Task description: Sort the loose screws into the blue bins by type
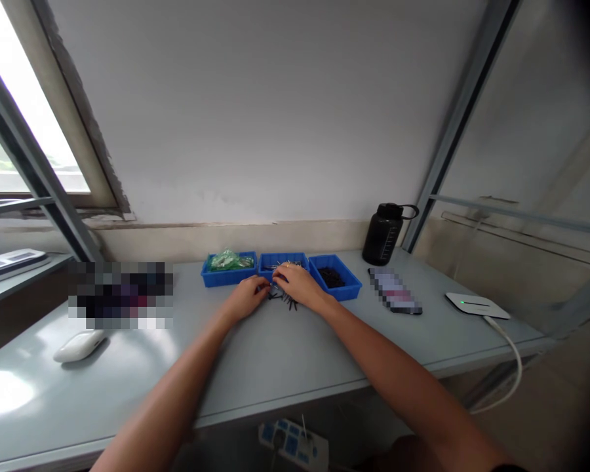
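Observation:
In the head view my left hand (248, 295) rests low over the table, fingers curled together toward the right. Facing it, my right hand (299, 285) is bent down in front of the middle blue bin, its fingertips close to the left ones. Both hands look closed, but whatever lies between the fingertips is too small to make out. Several small dark, thin, screw-like pieces (290, 301) lie on the tabletop under and beside my right hand. The middle blue bin (282, 256) holds thin shiny metal pieces and is partly hidden by that hand.
A left blue bin (216, 280) holds a green plastic bag (230, 261); a right blue bin (347, 293) holds dark small parts. Nearby stand a black bottle (383, 236), a phone (396, 292) and a white cabled device (476, 305). A white mouse-like object (80, 345) lies left, before a blurred patch.

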### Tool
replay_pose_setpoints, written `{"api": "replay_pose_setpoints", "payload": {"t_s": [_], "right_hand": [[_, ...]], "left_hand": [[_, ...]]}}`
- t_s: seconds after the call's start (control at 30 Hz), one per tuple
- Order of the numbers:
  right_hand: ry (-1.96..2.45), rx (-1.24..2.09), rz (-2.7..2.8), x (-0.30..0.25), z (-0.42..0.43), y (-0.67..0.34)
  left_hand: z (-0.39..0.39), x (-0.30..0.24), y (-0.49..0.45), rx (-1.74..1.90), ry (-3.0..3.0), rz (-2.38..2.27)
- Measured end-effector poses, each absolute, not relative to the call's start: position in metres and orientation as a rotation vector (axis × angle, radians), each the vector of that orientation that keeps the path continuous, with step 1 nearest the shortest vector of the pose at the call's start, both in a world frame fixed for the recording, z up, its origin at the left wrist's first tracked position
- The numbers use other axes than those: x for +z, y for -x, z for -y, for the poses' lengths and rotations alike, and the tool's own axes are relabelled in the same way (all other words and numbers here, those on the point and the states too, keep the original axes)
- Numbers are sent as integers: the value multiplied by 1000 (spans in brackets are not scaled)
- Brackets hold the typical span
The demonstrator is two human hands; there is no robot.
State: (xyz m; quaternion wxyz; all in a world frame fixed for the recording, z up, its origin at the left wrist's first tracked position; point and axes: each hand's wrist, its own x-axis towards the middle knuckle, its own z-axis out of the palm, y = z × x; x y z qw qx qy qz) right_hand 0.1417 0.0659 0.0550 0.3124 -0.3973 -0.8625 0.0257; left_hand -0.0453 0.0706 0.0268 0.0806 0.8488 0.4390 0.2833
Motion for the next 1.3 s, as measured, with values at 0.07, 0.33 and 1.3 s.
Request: {"api": "replay_pose_setpoints", "payload": {"t_s": [0.07,0.33,1.3], "right_hand": [[1011,80,2239,55,-66,-141],[891,142,2125,58,-65,-138],[1096,181,2237,56,-74,-148]], "left_hand": [[-71,27,45,877,-2535,-1302],[-72,30,44,986,-2512,-1272],[-67,42,45,1244,-2396,-1342]]}}
